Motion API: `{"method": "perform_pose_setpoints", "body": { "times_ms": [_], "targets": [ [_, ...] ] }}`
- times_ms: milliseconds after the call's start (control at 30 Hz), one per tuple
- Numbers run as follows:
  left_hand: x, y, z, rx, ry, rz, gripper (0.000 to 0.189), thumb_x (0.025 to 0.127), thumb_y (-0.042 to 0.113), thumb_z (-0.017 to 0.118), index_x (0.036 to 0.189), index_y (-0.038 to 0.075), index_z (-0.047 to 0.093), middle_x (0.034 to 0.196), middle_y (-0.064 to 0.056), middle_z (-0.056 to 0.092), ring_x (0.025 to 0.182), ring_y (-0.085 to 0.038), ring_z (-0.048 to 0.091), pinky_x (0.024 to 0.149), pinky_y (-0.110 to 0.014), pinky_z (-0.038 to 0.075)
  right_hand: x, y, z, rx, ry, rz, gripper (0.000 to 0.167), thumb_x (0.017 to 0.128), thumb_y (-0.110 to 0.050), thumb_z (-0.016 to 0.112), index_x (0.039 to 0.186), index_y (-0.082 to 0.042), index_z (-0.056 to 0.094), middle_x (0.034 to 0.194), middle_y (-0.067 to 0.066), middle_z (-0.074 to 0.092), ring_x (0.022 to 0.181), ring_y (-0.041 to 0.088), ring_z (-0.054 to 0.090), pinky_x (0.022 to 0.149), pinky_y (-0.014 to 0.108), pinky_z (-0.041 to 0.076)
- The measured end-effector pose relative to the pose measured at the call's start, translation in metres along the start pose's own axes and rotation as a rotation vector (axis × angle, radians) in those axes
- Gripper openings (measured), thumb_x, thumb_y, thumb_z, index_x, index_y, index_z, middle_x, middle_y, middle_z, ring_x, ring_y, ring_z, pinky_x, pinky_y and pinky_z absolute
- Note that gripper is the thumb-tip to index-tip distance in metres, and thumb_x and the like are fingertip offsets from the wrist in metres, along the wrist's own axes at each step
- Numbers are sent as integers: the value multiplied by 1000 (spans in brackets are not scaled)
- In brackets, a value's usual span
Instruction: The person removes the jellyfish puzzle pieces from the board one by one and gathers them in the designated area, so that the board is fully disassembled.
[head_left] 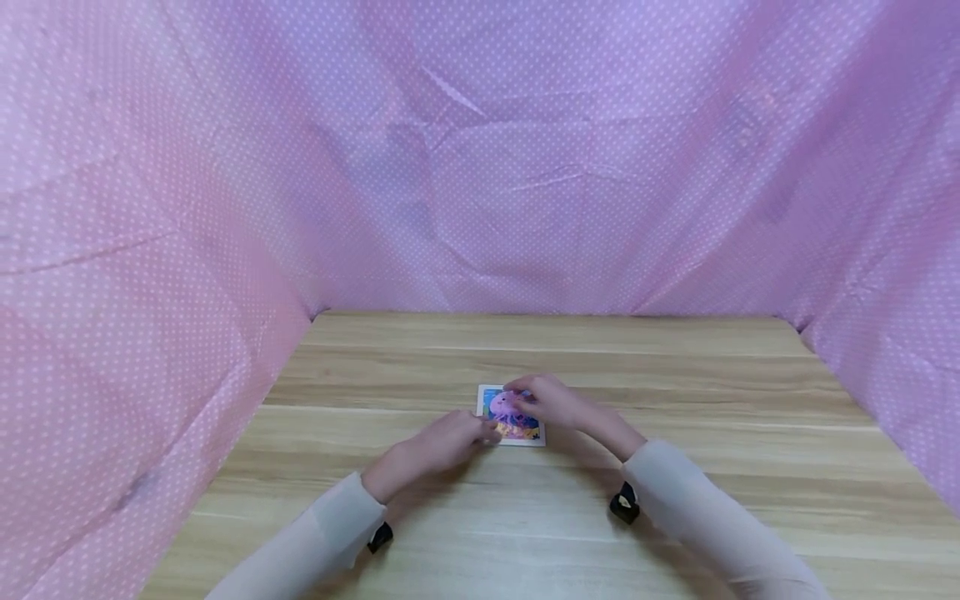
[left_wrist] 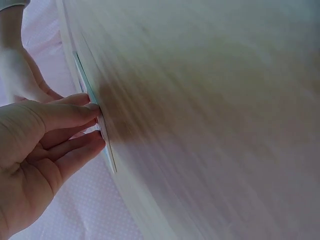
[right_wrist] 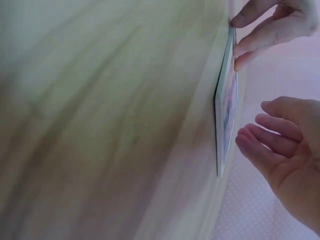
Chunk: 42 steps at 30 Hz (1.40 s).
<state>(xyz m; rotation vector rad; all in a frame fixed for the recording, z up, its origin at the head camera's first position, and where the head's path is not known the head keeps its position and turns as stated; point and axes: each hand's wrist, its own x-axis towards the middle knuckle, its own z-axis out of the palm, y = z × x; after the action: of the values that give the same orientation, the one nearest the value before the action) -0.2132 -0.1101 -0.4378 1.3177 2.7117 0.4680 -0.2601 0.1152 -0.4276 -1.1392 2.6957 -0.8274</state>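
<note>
A thin square picture board (head_left: pixel 517 431) with a white border lies on the wooden table, showing a pink sea creature on blue. At its near left corner my left hand (head_left: pixel 452 439) holds it, thumb (right_wrist: pixel 240 20) at the edge and fingertips (right_wrist: pixel 241 59) on the face. My right hand (head_left: pixel 553 402) is over the upper right part of the board and covers some of the picture. From the right wrist view, its loosely bent fingers (right_wrist: pixel 257 145) stand just off the board's face with nothing between them.
The wood-grain table (head_left: pixel 360 358) reaches back to a pink dotted cloth (head_left: pixel 480 208) that surrounds it behind and at both sides. A black wrist-worn device (head_left: pixel 624 504) shows under the right sleeve, another (head_left: pixel 380 537) under the left.
</note>
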Motion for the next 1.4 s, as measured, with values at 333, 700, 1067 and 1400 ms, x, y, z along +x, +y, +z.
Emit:
{"method": "perform_pose_setpoints", "body": {
  "times_ms": [333,700,1067,1400],
  "targets": [
    [1,0,1,48,-5,25,25,94,-6,64,113,5,76,109,-8,74,91,-11,70,79,-19,56,12,1,5,-5,-11,-7,30,94,-2,66,121,11,65,108,19,71,95,27,66,85,36,56],
    [1,-2,-3,12,-5,14,31,91,-11,63,116,4,74,116,-9,72,102,-20,71,86,-23,56,27,6,4,21,-60,47,33,95,-6,67,123,10,64,116,21,69,108,32,66,96,39,53],
    [1,-5,1,57,10,47,26,94,-4,66,116,4,75,114,-8,73,98,-19,71,84,-25,56,42,4,8,-101,-87,40,27,89,-7,75,111,7,70,98,12,67,89,23,63,83,33,54],
    [0,-7,3,58,17,52,24,95,-2,64,116,5,75,115,-7,73,102,-20,70,86,-24,56,52,-3,3,-104,-167,107,29,83,2,78,109,9,68,100,17,70,96,29,66,89,36,56]
  ]
}}
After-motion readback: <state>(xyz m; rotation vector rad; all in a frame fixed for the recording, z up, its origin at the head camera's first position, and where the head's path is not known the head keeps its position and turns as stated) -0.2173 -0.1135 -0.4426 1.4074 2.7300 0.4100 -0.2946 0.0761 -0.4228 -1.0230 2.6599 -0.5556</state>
